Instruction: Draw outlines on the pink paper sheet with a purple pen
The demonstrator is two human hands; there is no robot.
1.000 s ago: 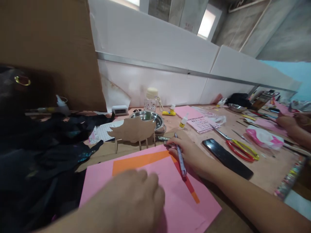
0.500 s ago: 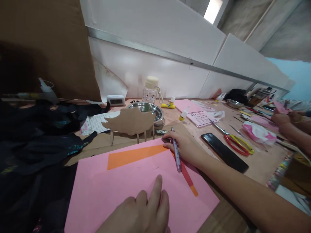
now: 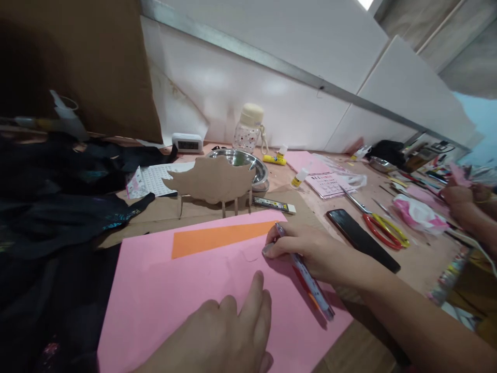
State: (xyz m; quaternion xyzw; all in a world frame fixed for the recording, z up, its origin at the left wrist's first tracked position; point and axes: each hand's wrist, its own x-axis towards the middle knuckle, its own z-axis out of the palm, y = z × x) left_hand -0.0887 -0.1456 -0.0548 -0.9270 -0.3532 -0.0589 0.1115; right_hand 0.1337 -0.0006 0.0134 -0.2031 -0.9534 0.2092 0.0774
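Observation:
My left hand (image 3: 229, 326) lies flat on a pink sheet of paper (image 3: 155, 300), its index finger stretched forward. My right hand (image 3: 306, 248) is closed over the sheet's upper right part. A patterned purple-grey pen (image 3: 314, 292) is tucked in it, slanting down to the right. Between its thumb and fingertips is a small grey piece (image 3: 266, 249), too small to make out, touching the paper beside a faint curved line. An orange paper strip (image 3: 217, 239) shows along the sheet's top. A red and orange strip (image 3: 306, 285) is partly hidden by the pen.
Behind the sheet stand a cardboard cutout (image 3: 212, 181) on thin legs, a metal bowl (image 3: 262, 173) and a bottle (image 3: 248, 127). A small labelled case (image 3: 274, 204), phone (image 3: 361, 238) and scissors (image 3: 384, 230) lie rightward. Black cloth (image 3: 58, 228) covers the left. Another person's hands (image 3: 462, 199) are far right.
My right hand has come down from the sheet's top edge onto the paper, now with a small grey piece in its fingertips. The pen has tilted outward. The labelled case is uncovered. My left hand stays.

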